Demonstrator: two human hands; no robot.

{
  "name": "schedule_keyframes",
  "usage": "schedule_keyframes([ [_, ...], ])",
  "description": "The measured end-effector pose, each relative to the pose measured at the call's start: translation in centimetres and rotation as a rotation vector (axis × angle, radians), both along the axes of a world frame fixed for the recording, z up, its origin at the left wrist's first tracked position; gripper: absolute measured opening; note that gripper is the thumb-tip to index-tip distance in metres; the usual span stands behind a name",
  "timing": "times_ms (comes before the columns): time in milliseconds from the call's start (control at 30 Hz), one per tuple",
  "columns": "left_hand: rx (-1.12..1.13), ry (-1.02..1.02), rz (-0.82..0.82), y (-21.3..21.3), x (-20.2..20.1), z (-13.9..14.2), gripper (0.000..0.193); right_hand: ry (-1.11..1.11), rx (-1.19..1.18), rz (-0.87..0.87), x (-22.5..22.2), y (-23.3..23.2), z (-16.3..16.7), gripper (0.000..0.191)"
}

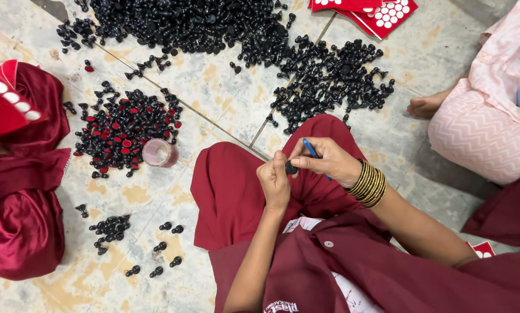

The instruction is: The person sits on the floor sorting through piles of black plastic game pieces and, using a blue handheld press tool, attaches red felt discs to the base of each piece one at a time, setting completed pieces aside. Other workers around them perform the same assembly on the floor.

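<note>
Person sits on the tiled floor (225,98), dark red clothes, both hands up over the lap.

Left hand (275,184): fingers pressed together, pinching a small black piece (291,168) at its tip. Right hand (328,161): fingers pinched around a blue stick (311,149), the tip meeting the black piece. The hands touch around that piece. Stack of gold bangles (369,184) on the right wrist.

Around the hands, clock-face from the piece:
- 12 to 1 o'clock: loose spread of black pieces (335,75) on the floor, near the knee.
- 11 o'clock, far: big heap of black pieces (184,23) at the top edge.
- 9 to 10 o'clock: pile of black pieces with red bases (123,130); small pink cup (159,152) just beside it, at the pile's lower right.
- 8 o'clock: small cluster of black pieces (109,227), a few singles scattered close by.
- 9 o'clock, far: dark red cloth bundle (22,191) at the left edge.
- 1 o'clock, far: red cards with white dots (381,13).
- 3 o'clock: another person in pink clothes (486,116), bare foot (427,105) on the floor, well apart from the hands.
</note>
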State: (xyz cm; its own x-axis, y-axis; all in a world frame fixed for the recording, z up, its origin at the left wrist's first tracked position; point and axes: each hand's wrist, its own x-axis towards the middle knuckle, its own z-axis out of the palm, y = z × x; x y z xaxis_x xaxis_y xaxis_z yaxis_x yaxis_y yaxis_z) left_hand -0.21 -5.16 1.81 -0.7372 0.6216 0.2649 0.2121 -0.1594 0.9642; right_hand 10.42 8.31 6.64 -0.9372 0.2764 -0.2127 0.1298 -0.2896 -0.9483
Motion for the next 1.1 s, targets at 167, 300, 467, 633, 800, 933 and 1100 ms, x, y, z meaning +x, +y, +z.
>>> schedule_keyframes([
  [167, 0.006, -0.003, 0.0, 0.3, 0.2, 0.3, 0.058, -0.064, -0.06, 0.007, 0.3, 0.0, 1.0, 0.015],
  [300, 0.013, -0.005, 0.013, 0.4, 0.3, 0.2, 0.058, -0.051, -0.026, 0.001, 0.1, -0.3, 1.6, 0.014],
  [467, 0.017, -0.139, 0.003, 0.1, 0.7, -0.6, 0.057, 0.053, 0.133, 0.027, 0.5, -0.8, 1.7, 0.015],
  [633, 0.109, -0.282, -0.056, -0.3, 1.1, -1.0, 0.056, 0.063, 0.164, 0.041, 0.7, -0.9, 2.7, 0.02],
  [800, 0.17, -0.301, -0.017, 0.1, 1.0, -0.4, 0.05, -0.035, 0.77, 0.082, 0.8, -0.7, 4.7, 0.039],
  [933, 0.113, -0.246, -0.012, -0.4, 1.0, 0.0, 0.053, -0.014, 1.073, 0.108, 0.8, -1.1, 5.3, 0.049],
  [1100, 0.113, -0.199, -0.005, -0.5, 1.0, 0.2, 0.051, -0.059, 1.172, 0.126, 0.9, -1.2, 4.9, 0.055],
])
